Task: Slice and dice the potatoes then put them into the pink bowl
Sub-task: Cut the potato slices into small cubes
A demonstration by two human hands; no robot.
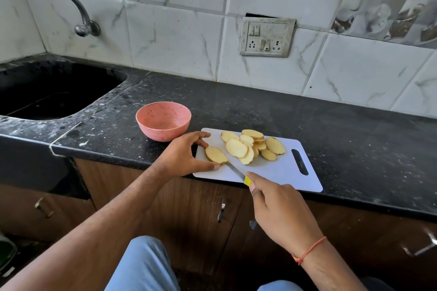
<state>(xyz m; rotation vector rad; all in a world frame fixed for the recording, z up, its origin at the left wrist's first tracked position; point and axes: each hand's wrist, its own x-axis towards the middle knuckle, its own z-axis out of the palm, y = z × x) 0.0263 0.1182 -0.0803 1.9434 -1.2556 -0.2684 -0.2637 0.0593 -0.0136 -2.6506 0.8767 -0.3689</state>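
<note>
A white cutting board (281, 168) lies at the counter's front edge. On its left end rests one potato slice (215, 155), which my left hand (186, 156) pinches between thumb and fingers. My right hand (281, 212) grips a yellow-handled knife (237, 172); its blade tip lies against the near end of that slice. A pile of several potato slices (250, 145) sits on the middle of the board. The pink bowl (163, 124) stands empty on the counter, just left of the board's far corner.
A black sink (47, 92) is sunk into the dark granite counter (343, 130) at left, with a tap (75, 9) on the tiled wall above. A switch socket (267, 36) is on the wall. Wooden cabinet doors (189, 215) lie below the counter.
</note>
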